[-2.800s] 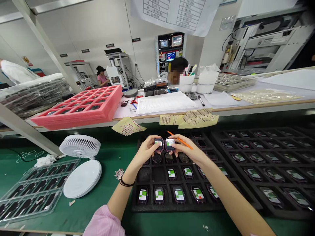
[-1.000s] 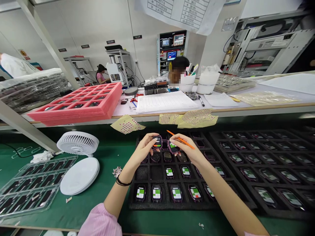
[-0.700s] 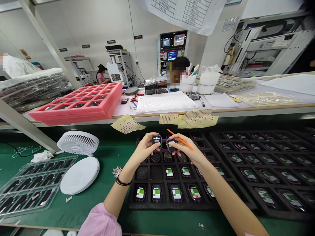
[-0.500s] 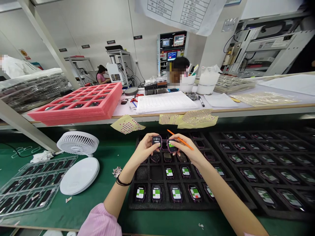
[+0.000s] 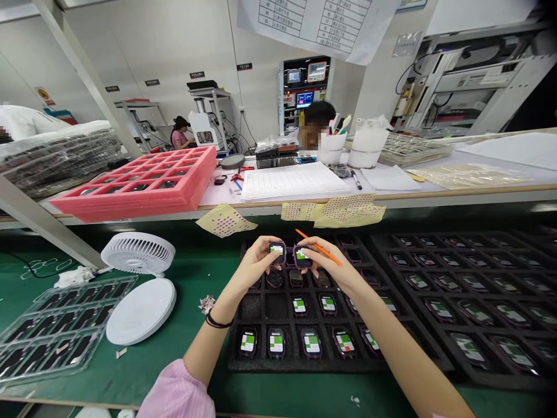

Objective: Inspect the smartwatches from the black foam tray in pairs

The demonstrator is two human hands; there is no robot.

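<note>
Above the back rows of a black foam tray (image 5: 278, 364), my left hand (image 5: 257, 262) grips a dark square watch (image 5: 277, 252), its thumb on the lit green and white screen. Just to the right, my right hand (image 5: 324, 255) holds a second watch (image 5: 303, 257), also with a green and white screen. An orange stick (image 5: 319, 248) is tucked in the right hand and slants across its back. Several watches with lit screens lie in the tray's front compartments, and darker ones sit beneath the hands.
Another black tray (image 5: 456, 368) of watches lies right. At left are a white fan (image 5: 141, 313) and a clear plastic tray (image 5: 56, 331). A pink foam tray (image 5: 130, 203) and papers (image 5: 293, 180) rest on the shelf ahead. People sit beyond it.
The watch in my left hand now shows a green and white screen instead of a dark one with text. The right-hand watch has shifted slightly left.
</note>
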